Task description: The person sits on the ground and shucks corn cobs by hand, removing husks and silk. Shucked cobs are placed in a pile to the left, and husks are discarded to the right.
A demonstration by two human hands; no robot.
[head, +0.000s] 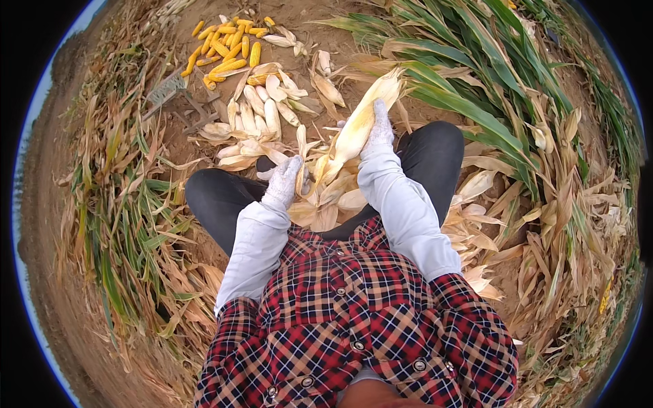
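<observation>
My right hand (378, 125), in a pale glove, grips a corn ear (363, 115) wrapped in cream husk, its tip pointing up and to the right. Lower and to the left, my gloved left hand (284, 179) is closed on a strip of dry husk (302, 178) beside the ear's lower end. Between my bent legs lies a heap of loose husks (331, 196). Several pale ears in husk (257, 112) rest on the soil just beyond my left hand. The left fingertips are partly hidden by the husk.
Husked yellow corn ears (229, 43) lie piled at the top left. Near them is a low frame with slats (196, 109). Green-leaved corn stalks (474, 66) spread across the upper right, and drying stalks (122, 239) line the left. More husks (474, 224) lie beside my right leg.
</observation>
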